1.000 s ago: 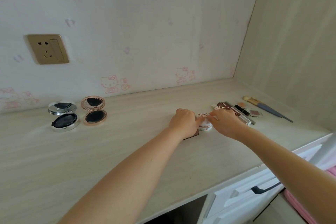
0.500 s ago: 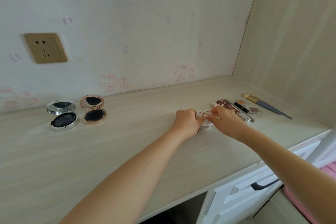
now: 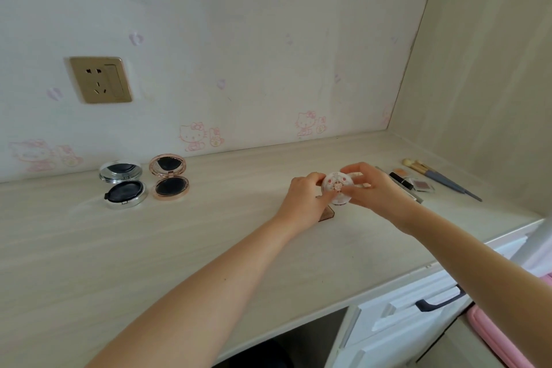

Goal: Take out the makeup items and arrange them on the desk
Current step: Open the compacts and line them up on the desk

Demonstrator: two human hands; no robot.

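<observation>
1. Head view: both forearms reach forward over the pale wood-grain bench (image 3: 149,248). Left hand (image 3: 307,197) and right hand (image 3: 373,191) both pinch a small round white compact with pink print (image 3: 337,188), fingers curled round its rim, lid facing the camera, held just above the bench.
2. A brown flat item (image 3: 326,213) lies partly hidden under the left hand.
3. Right of the hands: black lipstick tube (image 3: 401,181), small eyeshadow pan (image 3: 422,185), two grey-handled makeup brushes (image 3: 442,181).
4. Far left: open silver round cushion compact (image 3: 122,185) beside an open rose-gold round compact (image 3: 170,181), mirrors up.
5. Gold wall socket (image 3: 100,80) above; white drawers with a dark handle (image 3: 439,302) below.
</observation>
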